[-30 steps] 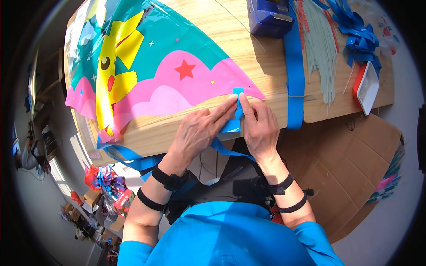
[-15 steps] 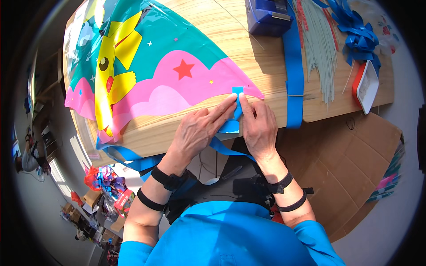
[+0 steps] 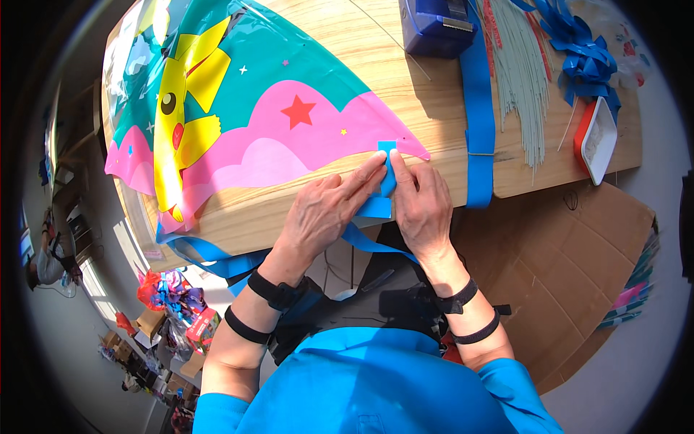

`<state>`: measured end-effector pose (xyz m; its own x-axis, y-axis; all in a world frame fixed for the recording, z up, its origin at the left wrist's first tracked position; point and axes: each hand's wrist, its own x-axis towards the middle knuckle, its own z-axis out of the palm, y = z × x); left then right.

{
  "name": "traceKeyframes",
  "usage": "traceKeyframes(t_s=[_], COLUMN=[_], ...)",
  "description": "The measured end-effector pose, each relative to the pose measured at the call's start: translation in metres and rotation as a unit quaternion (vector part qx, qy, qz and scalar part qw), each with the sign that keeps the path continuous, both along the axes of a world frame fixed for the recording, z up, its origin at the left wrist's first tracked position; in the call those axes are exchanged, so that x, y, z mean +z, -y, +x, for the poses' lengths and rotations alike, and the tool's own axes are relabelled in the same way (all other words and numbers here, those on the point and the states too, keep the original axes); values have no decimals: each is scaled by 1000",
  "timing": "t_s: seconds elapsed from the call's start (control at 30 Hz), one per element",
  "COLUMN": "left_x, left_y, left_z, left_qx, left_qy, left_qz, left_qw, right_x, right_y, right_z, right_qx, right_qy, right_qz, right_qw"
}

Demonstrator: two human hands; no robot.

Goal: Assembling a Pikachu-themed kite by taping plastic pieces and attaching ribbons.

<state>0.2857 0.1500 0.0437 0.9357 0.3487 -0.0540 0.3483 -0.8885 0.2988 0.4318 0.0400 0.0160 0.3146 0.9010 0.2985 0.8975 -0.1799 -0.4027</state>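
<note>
A kite-like plastic sheet [image 3: 278, 148] in teal and pink, with a yellow cartoon figure, lies on the wooden table. At the sheet's lower edge, near its right corner, a blue ribbon [image 3: 387, 147] overlaps the pink border. My left hand [image 3: 325, 210] presses its fingertips on the ribbon from the left, fingers held together. From the right, my right hand [image 3: 421, 210] presses the ribbon with its index fingertip, its other fingers bent. The two fingertips nearly meet. Below them the ribbon's folded part shows between my hands; its underside is hidden.
A dark blue tape dispenser [image 3: 439, 29] stands at the back. Beside it lie a long blue band [image 3: 480, 145] and a bundle of thin pale rods [image 3: 522, 94]. Farther right are a blue ribbon bunch [image 3: 584, 61] and a red-and-white tray [image 3: 597, 141]. Brown cardboard [image 3: 549, 267] lies below the table's right edge.
Both hands stay almost in place. The lower folded part of the blue ribbon has tilted slightly and lost its bright glare.
</note>
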Motion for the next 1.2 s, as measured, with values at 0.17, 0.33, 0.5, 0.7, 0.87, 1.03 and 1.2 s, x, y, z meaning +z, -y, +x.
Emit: traceKeyframes(t_s=[0.17, 0.33, 0.5, 0.7, 0.87, 1.03, 1.2], left_x=[0, 0, 0, 8, 5, 2, 4], left_y=[1, 0, 0, 4, 21, 31, 30], left_z=[-1, 0, 0, 8, 12, 13, 16], left_qx=[3, 4, 4, 28, 68, 91, 107], left_qy=[1, 2, 8, -1, -2, -22, -11], left_qz=[-1, -1, -5, -32, 0, 19, 12], left_qw=[1000, 1000, 1000, 999, 998, 995, 994], right_x=[0, 1, 2, 3, 3, 3, 4], right_y=[-1, -2, -3, -3, -2, -2, -3], right_z=[0, 0, 1, 2, 3, 1, 4], right_qx=[-1, -2, -2, 1, 0, 2, 7], right_qy=[2, -2, -5, -26, -39, -51, -55], right_qz=[1, -7, -10, -18, -20, -16, -2], right_qw=[1000, 1000, 1000, 1000, 999, 999, 998])
